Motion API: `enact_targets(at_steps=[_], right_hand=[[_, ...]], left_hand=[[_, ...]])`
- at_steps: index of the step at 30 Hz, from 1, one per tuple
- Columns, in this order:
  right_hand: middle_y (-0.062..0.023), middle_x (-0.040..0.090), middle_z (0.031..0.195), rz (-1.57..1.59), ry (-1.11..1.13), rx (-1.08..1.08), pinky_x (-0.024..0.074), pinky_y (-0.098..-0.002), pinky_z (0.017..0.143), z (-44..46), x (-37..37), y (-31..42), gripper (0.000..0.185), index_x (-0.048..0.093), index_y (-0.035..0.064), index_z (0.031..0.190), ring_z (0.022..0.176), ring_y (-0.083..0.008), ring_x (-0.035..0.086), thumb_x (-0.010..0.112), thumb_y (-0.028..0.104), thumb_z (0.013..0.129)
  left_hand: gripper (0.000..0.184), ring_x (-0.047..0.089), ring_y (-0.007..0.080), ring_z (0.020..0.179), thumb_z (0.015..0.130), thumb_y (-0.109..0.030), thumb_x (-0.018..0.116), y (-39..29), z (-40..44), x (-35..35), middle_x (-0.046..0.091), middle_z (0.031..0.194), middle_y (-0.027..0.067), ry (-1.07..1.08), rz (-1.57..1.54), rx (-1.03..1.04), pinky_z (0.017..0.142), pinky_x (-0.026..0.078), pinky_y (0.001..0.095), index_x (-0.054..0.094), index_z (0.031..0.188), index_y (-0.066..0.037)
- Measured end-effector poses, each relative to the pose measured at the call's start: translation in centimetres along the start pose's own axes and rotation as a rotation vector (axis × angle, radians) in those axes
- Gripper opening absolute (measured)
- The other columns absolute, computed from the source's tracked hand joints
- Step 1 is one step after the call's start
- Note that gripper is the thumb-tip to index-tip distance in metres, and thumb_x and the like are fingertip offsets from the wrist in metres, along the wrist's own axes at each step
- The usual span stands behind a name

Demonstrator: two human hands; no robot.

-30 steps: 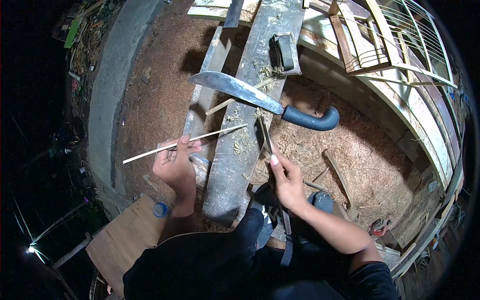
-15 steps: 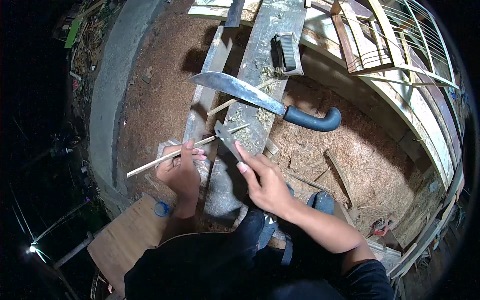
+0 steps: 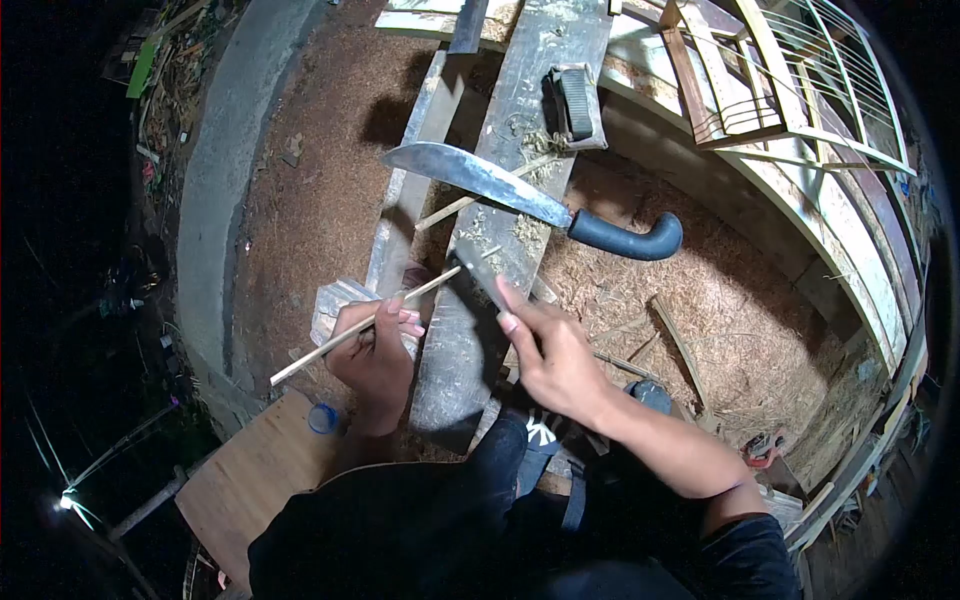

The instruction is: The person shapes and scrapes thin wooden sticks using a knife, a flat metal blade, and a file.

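Note:
My left hand [image 3: 375, 350] is closed round a thin pale wooden stick [image 3: 315, 355], which slants up to the right over a grey plank [image 3: 450, 370]. In my right hand [image 3: 555, 360] is a small knife [image 3: 480, 270], its blurred blade lying at the upper part of the stick. Beyond them a large machete [image 3: 480, 180] with a black curved handle [image 3: 625, 238] rests across the plank. Another thin strip [image 3: 447, 212] lies partly beneath the machete. Curled shavings [image 3: 528, 232] are scattered on the plank.
A dark ridged block [image 3: 575, 103] sits farther up the plank. Wooden frames with thin wires [image 3: 770, 75] stand at the upper right. At lower left are a plywood board [image 3: 250, 475] and a blue round lid [image 3: 322, 418]. Shavings cover the ground.
The knife has moved from right of the stick onto it, with my right hand shifting left and then slightly back. My left hand and the stick have moved a little right and down.

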State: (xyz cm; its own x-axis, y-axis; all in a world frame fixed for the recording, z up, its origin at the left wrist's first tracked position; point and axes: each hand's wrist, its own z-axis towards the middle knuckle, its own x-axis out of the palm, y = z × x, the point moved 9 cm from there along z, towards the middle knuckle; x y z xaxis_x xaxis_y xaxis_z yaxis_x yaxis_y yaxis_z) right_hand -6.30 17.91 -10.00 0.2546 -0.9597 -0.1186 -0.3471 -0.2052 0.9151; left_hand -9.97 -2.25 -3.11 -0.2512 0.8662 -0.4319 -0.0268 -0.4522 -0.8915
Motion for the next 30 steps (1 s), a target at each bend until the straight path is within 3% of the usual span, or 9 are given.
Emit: enact_targets(at_steps=[7, 10, 15, 19, 21, 23, 25, 27, 30], right_hand=[[-0.03, 0.064, 0.087, 0.067, 0.008, 0.015, 0.0491, -0.0477, 0.08, 0.7, -0.3, -0.8, 0.04, 0.057, 0.0035, 0.137, 0.079, -0.0419, 0.063, 0.052, 0.02, 0.1], [-0.0276, 0.062, 0.081, -0.153, -0.002, -0.092, 0.0506, -0.0461, 0.076, -0.4, -0.2, 1.6, 0.04, 0.056, 0.0047, 0.137, 0.075, -0.0391, 0.065, 0.052, 0.021, 0.1], [-0.0293, 0.061, 0.084, 0.014, -0.032, -0.012, 0.0505, -0.0475, 0.074, 0.5, -0.5, -1.1, 0.043, 0.054, 0.0057, 0.139, 0.075, -0.0395, 0.064, 0.054, 0.022, 0.1], [-0.0311, 0.063, 0.086, -0.064, -0.055, -0.125, 0.0502, -0.0483, 0.074, -0.2, -0.6, 1.0, 0.042, 0.055, 0.0052, 0.138, 0.079, -0.0424, 0.066, 0.054, 0.022, 0.099], [-0.0342, 0.063, 0.093, -0.04, 0.068, 0.129, 0.0507, -0.0505, 0.078, 0.9, -1.0, -1.4, 0.042, 0.056, 0.0061, 0.138, 0.085, -0.0489, 0.064, 0.054, 0.022, 0.099], [-0.0338, 0.064, 0.09, -0.009, 0.021, 0.102, 0.0527, -0.0491, 0.077, 0.0, -0.2, -1.1, 0.041, 0.056, 0.0059, 0.137, 0.081, -0.0484, 0.065, 0.054, 0.022, 0.099], [-0.0332, 0.065, 0.087, -0.183, -0.097, -0.201, 0.0536, -0.0485, 0.078, -0.5, -0.7, 1.7, 0.04, 0.057, 0.0025, 0.135, 0.077, -0.0465, 0.066, 0.053, 0.02, 0.099], [-0.0361, 0.064, 0.099, -0.002, 0.062, 0.188, 0.054, -0.0517, 0.082, 0.7, -0.7, -1.8, 0.04, 0.057, -0.0021, 0.134, 0.089, -0.0492, 0.066, 0.053, 0.018, 0.099], [-0.035, 0.064, 0.095, -0.116, -0.019, -0.002, 0.0535, -0.0524, 0.079, 0.7, -1.3, -0.7, 0.041, 0.058, -0.0017, 0.134, 0.085, -0.0491, 0.066, 0.054, 0.019, 0.099]], left_hand=[[0.007, 0.066, 0.0156, 0.058, 0.093, 0.002, 0.06, 0.9, -0.2, -0.5, 0.068, 0.073, 0.0175, -0.029, -0.012, -0.064, 0.052, 0.053, 0.0251, 0.058, 0.087, 0.005], [0.008, 0.065, 0.0147, 0.058, 0.092, 0.003, 0.061, -0.1, -0.5, 0.0, 0.068, 0.072, 0.0169, -0.013, -0.05, 0.09, 0.054, 0.053, 0.0261, 0.057, 0.086, 0.005], [0.008, 0.064, 0.0142, 0.057, 0.091, 0.005, 0.062, 0.0, -0.3, 0.0, 0.068, 0.071, 0.0166, -0.045, -0.038, -0.026, 0.055, 0.053, 0.0256, 0.057, 0.084, 0.005], [0.008, 0.064, 0.0145, 0.056, 0.091, 0.004, 0.062, 0.0, -0.2, 0.3, 0.067, 0.069, 0.0167, -0.059, -0.054, -0.022, 0.053, 0.052, 0.0256, 0.058, 0.084, 0.005], [0.008, 0.064, 0.0145, 0.055, 0.091, 0.004, 0.062, 0.3, -0.1, -0.1, 0.067, 0.069, 0.0167, -0.077, -0.037, -0.041, 0.052, 0.052, 0.0255, 0.058, 0.084, 0.005], [0.01, 0.064, 0.0145, 0.056, 0.091, 0.003, 0.063, 0.6, -0.4, -0.2, 0.067, 0.068, 0.0171, -0.055, -0.033, -0.032, 0.051, 0.052, 0.0255, 0.057, 0.083, 0.005], [0.011, 0.064, 0.0139, 0.055, 0.091, 0.003, 0.063, 0.1, -0.3, 0.4, 0.067, 0.068, 0.0159, -0.055, -0.06, -0.01, 0.052, 0.051, 0.0257, 0.057, 0.081, 0.004], [0.01, 0.063, 0.0135, 0.056, 0.09, 0.003, 0.063, 0.2, -0.8, -0.1, 0.068, 0.069, 0.0139, -0.054, -0.016, 0.023, 0.054, 0.051, 0.0258, 0.057, 0.082, 0.003], [0.009, 0.063, 0.0135, 0.057, 0.09, 0.003, 0.063, 0.0, -0.9, -0.1, 0.068, 0.071, 0.0131, -0.005, 0.016, 0.094, 0.056, 0.05, 0.0255, 0.057, 0.084, 0.002]])
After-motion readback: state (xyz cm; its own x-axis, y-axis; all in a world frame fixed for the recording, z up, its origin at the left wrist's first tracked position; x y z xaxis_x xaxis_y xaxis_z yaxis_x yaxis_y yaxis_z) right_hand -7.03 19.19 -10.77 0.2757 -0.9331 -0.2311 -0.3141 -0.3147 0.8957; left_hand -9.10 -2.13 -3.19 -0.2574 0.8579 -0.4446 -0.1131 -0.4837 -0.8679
